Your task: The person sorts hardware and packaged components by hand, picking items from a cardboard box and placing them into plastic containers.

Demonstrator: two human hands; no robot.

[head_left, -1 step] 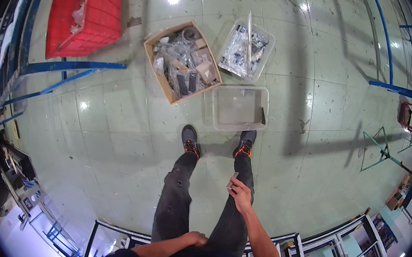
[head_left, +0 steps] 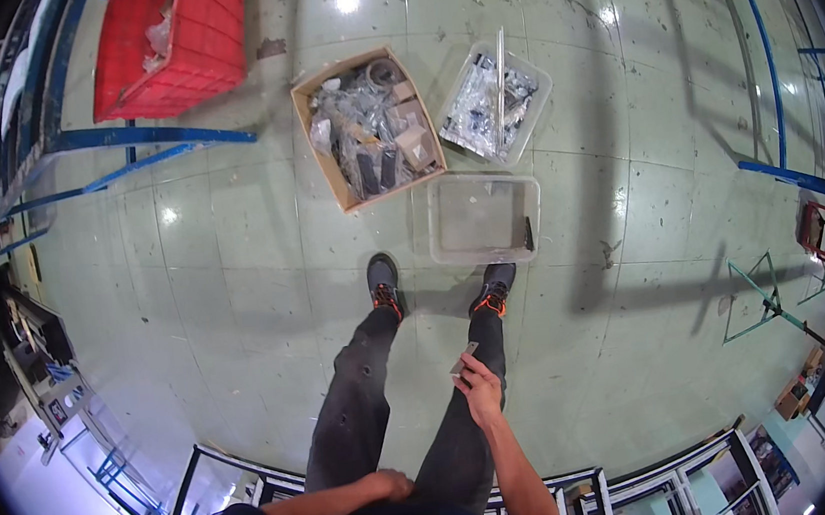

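Observation:
My right hand point(head_left: 482, 391) is closed on a small flat grey metal plate point(head_left: 464, 357), pinched between thumb and fingers above my right leg. The plate sticks out past the fingertips, with its lower part covered by them. My left hand point(head_left: 393, 484) lies against my lap at the top of the left thigh. Its fingers turn down out of sight, so whether they hold anything is hidden. In front of my right shoe stands a clear plastic bin point(head_left: 436, 217) with a small dark piece point(head_left: 528, 233) lying along its right side.
A cardboard box point(head_left: 321, 172) holds bagged parts and a tape roll. Beside it a clear bin point(head_left: 542, 103) holds silvery packets and long metal strips. A red crate point(head_left: 202, 73) stands far left by a blue frame point(head_left: 153, 131). Window-like frames point(head_left: 657, 481) lie behind me.
My left hand has shifted slightly to the left and down. The right hand keeps its grip on the metal plate, and the bins and box stay put.

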